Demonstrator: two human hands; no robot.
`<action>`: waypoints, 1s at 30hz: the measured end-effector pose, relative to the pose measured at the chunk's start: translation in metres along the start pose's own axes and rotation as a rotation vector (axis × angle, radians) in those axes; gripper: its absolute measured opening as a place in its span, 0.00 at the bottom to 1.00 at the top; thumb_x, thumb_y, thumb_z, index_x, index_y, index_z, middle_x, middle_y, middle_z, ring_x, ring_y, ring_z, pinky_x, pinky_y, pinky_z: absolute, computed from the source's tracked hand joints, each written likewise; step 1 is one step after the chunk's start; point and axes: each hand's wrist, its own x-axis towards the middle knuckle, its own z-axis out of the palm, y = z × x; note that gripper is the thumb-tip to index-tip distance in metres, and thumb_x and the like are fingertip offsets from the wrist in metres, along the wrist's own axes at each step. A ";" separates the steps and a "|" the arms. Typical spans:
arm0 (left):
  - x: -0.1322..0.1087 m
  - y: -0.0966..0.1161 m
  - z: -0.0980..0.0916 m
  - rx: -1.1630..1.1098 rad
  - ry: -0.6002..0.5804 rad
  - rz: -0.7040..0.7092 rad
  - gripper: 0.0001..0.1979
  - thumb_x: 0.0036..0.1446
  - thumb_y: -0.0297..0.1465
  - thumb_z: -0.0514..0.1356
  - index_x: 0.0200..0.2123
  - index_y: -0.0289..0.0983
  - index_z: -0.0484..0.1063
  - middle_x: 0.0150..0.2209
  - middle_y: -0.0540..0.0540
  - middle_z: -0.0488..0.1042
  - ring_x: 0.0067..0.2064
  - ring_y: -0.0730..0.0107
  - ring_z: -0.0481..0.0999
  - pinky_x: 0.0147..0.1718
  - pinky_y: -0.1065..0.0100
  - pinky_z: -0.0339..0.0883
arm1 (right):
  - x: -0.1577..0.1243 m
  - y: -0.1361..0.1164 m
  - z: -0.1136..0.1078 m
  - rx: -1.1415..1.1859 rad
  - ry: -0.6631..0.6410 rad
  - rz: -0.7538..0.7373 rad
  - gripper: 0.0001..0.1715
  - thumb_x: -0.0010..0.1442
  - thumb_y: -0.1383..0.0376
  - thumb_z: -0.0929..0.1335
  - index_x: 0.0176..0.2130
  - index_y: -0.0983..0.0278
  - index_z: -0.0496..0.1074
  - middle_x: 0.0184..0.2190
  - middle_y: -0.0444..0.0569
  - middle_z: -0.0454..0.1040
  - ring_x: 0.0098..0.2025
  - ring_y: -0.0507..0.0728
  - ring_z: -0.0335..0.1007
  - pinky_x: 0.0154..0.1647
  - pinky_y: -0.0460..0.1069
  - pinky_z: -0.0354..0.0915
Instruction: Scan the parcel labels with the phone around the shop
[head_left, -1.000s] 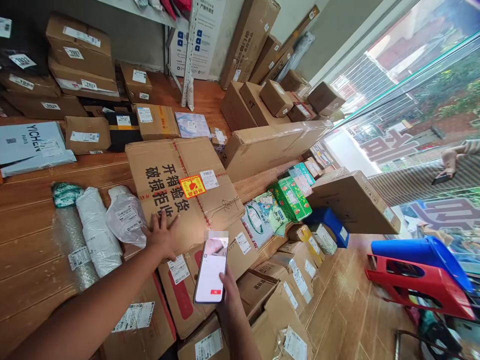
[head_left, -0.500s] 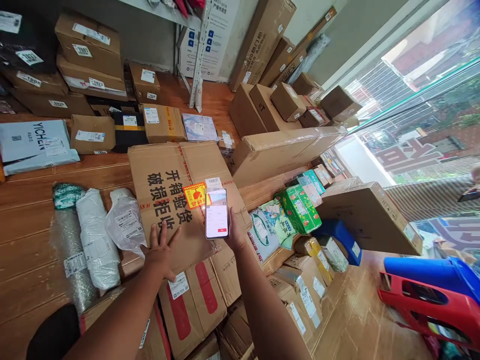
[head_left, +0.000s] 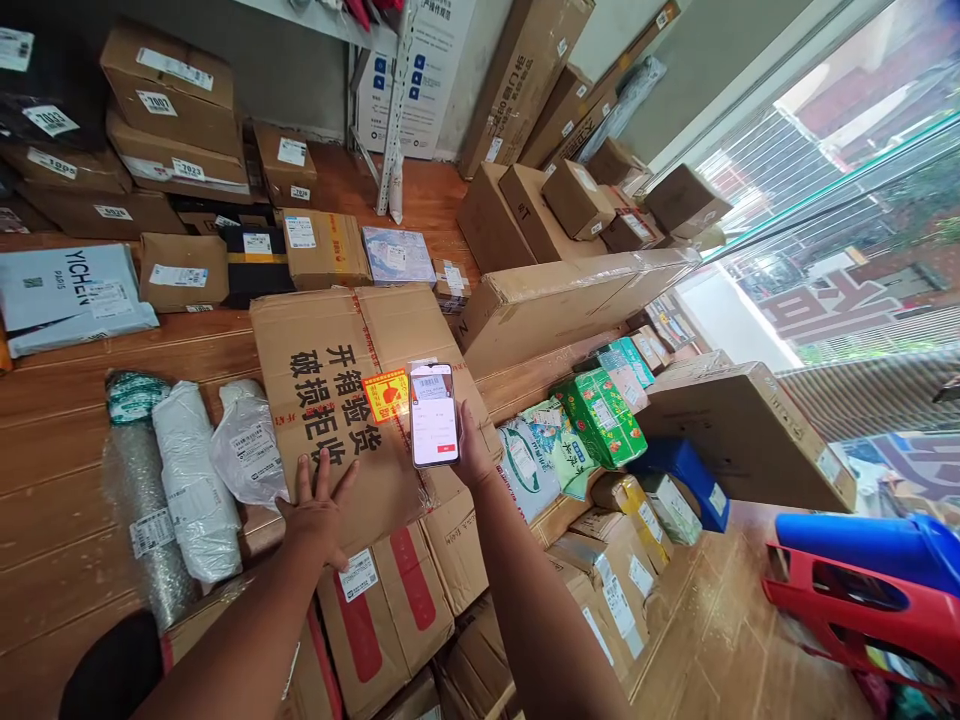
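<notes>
My right hand (head_left: pixel 471 448) is closed round a white smartphone (head_left: pixel 434 425), its lit screen facing me. The top of the screen shows a camera picture of a barcode label. Beneath the phone lies a large cardboard box (head_left: pixel 300 345) with black printed characters, and the phone partly covers its white shipping label. A yellow and red sticker (head_left: pixel 385 396) is just left of the phone. My left hand (head_left: pixel 319 512) lies with fingers spread on the near left part of the box top.
Wrapped tubes (head_left: pixel 196 480) lie to the left. Stacked parcels (head_left: pixel 172 110) stand at the back left, below a metal shelf (head_left: pixel 394 120). Right are a green carton (head_left: pixel 602 420), a long upright box (head_left: pixel 570 300) and a red plastic stool (head_left: pixel 862 610). More cartons (head_left: pixel 386 600) lie in front.
The phone has moved slightly up and away over the label, and its preview now shows the barcode. My left hand stays on the box. The view has shifted a little.
</notes>
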 end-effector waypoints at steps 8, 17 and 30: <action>0.004 0.000 0.007 0.001 0.029 -0.006 0.73 0.23 0.38 0.76 0.63 0.53 0.26 0.68 0.40 0.15 0.67 0.36 0.17 0.56 0.33 0.52 | 0.002 -0.003 -0.004 -0.023 -0.018 -0.010 0.34 0.47 0.37 0.70 0.41 0.60 0.74 0.35 0.47 0.82 0.43 0.63 0.77 0.46 0.58 0.74; 0.005 0.000 0.007 -0.015 0.008 -0.004 0.73 0.24 0.37 0.76 0.64 0.53 0.26 0.67 0.41 0.14 0.66 0.37 0.14 0.57 0.32 0.50 | 0.003 -0.006 -0.008 -0.029 -0.042 -0.003 0.30 0.55 0.40 0.66 0.42 0.60 0.73 0.37 0.47 0.82 0.45 0.62 0.77 0.49 0.57 0.73; 0.005 0.000 0.005 -0.017 -0.018 0.001 0.73 0.24 0.38 0.76 0.63 0.53 0.25 0.67 0.41 0.13 0.66 0.37 0.15 0.57 0.30 0.47 | 0.006 -0.009 -0.008 0.009 -0.051 0.038 0.25 0.64 0.46 0.61 0.45 0.61 0.73 0.39 0.47 0.82 0.42 0.60 0.78 0.48 0.57 0.73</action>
